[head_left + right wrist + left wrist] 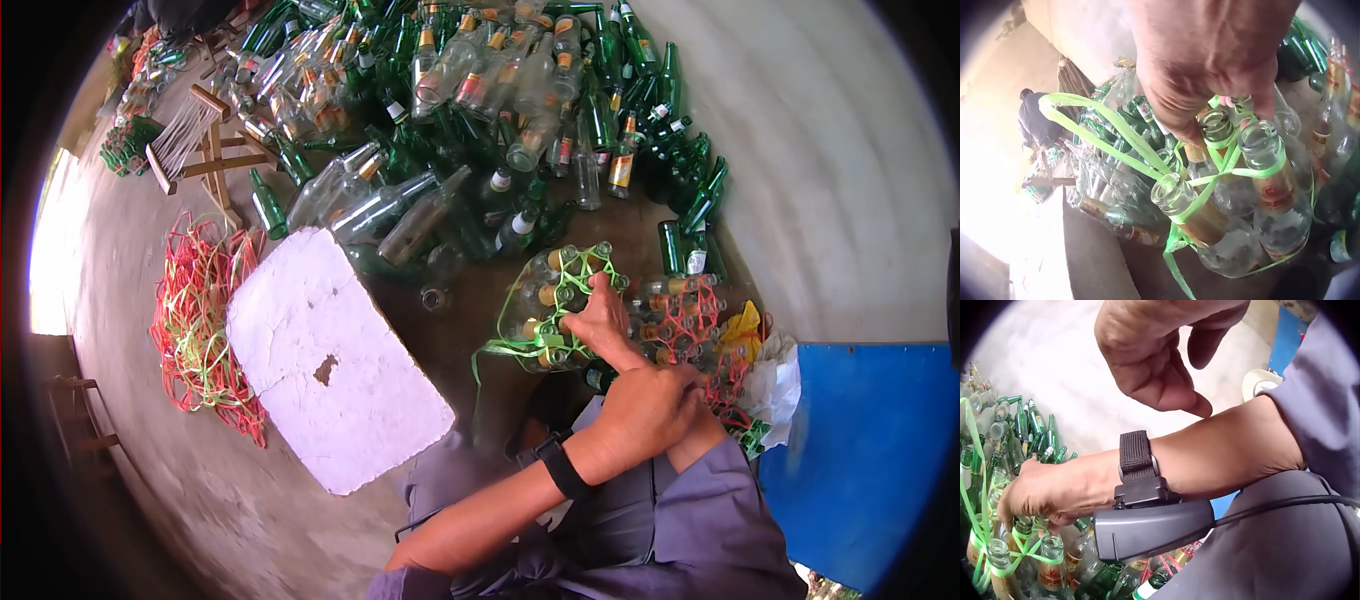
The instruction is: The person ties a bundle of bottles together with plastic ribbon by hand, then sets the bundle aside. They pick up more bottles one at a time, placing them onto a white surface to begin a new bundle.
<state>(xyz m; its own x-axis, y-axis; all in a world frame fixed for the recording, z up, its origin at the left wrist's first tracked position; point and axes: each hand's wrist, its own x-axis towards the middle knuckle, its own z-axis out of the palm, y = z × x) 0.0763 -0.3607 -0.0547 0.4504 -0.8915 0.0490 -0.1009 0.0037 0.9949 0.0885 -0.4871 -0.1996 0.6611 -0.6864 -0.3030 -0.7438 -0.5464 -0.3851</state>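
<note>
In the head view, my right hand [603, 322] reaches down onto a cluster of clear glass bottles [548, 296] tied at the necks with green plastic strap [535, 348]. In the right wrist view, the thumb and fingers of this hand [1213, 69] are around a bottle neck [1216, 127]; a long strap loop [1104, 128] stands up beside it. My left hand [655, 400] crosses over the right forearm. In the left wrist view, the left hand [1157, 356] is loosely curled around nothing, one fingertip right at the forearm [1229, 434].
A large heap of green and clear bottles [450, 100] lies ahead. A worn white board [330, 370] is at left, beside tangled red and green straps [205, 330] and a wooden folding stool [215, 150]. Red-strapped bottles [685, 310] and a blue panel [870, 440] are at right.
</note>
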